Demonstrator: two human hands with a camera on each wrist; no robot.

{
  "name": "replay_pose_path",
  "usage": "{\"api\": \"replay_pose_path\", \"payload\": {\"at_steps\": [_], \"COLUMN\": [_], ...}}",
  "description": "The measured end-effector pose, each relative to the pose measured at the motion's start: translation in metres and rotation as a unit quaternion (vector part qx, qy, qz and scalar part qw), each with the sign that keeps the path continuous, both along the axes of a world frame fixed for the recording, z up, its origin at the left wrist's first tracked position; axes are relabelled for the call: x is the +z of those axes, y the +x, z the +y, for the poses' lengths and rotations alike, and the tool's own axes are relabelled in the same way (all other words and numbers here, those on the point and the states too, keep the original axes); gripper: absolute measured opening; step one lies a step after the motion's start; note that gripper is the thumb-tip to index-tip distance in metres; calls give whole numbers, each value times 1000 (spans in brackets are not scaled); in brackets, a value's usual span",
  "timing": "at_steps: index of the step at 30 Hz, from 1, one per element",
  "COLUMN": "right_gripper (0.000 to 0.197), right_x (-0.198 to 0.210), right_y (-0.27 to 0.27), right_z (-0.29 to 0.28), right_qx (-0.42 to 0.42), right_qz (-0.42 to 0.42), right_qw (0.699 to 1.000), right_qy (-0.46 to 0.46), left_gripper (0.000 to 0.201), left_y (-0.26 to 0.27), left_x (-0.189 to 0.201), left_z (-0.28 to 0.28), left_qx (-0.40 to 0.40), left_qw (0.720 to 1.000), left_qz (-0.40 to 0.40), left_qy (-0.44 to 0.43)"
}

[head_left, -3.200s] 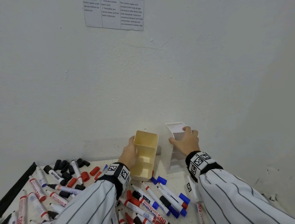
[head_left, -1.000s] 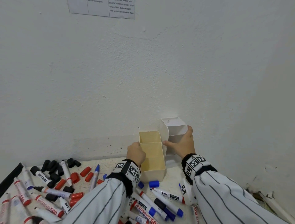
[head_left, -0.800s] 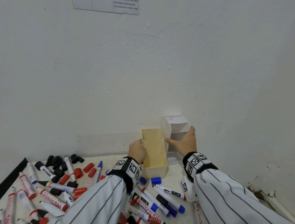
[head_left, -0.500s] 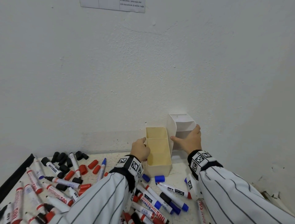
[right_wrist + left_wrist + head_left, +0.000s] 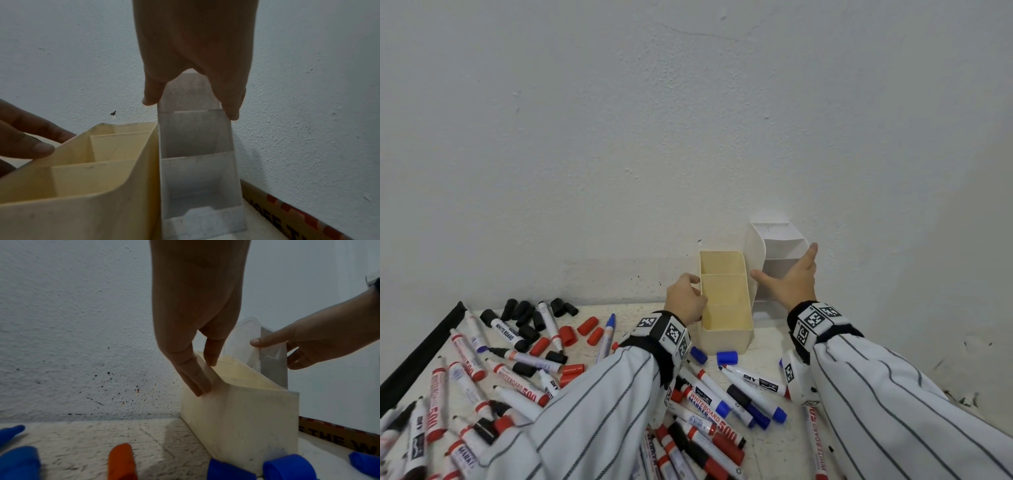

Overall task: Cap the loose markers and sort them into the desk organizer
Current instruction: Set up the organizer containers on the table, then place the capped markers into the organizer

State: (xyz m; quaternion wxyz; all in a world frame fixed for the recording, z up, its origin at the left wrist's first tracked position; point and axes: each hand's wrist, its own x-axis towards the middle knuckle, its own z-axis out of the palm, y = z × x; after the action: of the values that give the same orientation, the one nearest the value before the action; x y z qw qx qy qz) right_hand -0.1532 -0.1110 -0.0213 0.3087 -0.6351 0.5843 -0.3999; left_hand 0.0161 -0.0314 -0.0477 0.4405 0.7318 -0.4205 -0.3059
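The cream plastic divided organizer (image 5: 726, 301) and the tiered white plastic organizer (image 5: 774, 246) stood touching at the wall, my left hand (image 5: 686, 301) gripping the cream rim, my right hand (image 5: 789, 281) spread open against the white tiers, and the loose markers (image 5: 753, 378) lay behind both wrists.

A cream organizer (image 5: 726, 318) and a taller white organizer (image 5: 774, 240) stand touching at the wall, loose markers (image 5: 524, 390) scattered nearby.

head view bright and evenly lit with wide-angle bowing at edges; both wrist views dim (bluish, soft-focused).
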Motion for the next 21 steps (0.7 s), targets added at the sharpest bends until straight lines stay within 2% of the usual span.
{"api": "replay_pose_path", "payload": {"at_steps": [4, 6, 8, 11, 12, 14, 16, 19, 21], "right_gripper": [130, 124, 105, 58, 41, 13, 3, 6, 8], "right_x": [3, 6, 6, 6, 6, 5, 2, -4, -12], "right_y": [-2, -2, 2, 9, 10, 14, 18, 27, 32], "right_z": [7, 13, 23, 40, 47, 59, 70, 86, 95], "right_qx": [12, -18, -76, -116, -87, 19, 151, 303, 335], "right_qz": [18, 36, 52, 65, 51, 37, 102, 235, 307], "right_qw": [1000, 999, 994, 978, 980, 991, 982, 917, 874], "right_qy": [4, -18, -62, -162, -171, -127, -51, 106, 173], "left_gripper": [45, 48, 46, 36, 35, 34, 38, 46, 44], "left_y": [6, 11, 16, 24, 27, 36, 44, 51, 53], "left_x": [7, 9, 10, 4, 1, -6, -12, -17, -19], "left_z": [8, 15, 24, 38, 43, 52, 59, 68, 74], "left_qx": [-36, -76, -108, -118, -115, -106, -110, -170, -205], "left_qw": [999, 995, 990, 980, 976, 969, 956, 914, 884], "left_qz": [-5, -21, -60, -134, -153, -184, -223, -306, -352], "left_qy": [29, 54, 75, 93, 101, 125, 153, 205, 230]}}
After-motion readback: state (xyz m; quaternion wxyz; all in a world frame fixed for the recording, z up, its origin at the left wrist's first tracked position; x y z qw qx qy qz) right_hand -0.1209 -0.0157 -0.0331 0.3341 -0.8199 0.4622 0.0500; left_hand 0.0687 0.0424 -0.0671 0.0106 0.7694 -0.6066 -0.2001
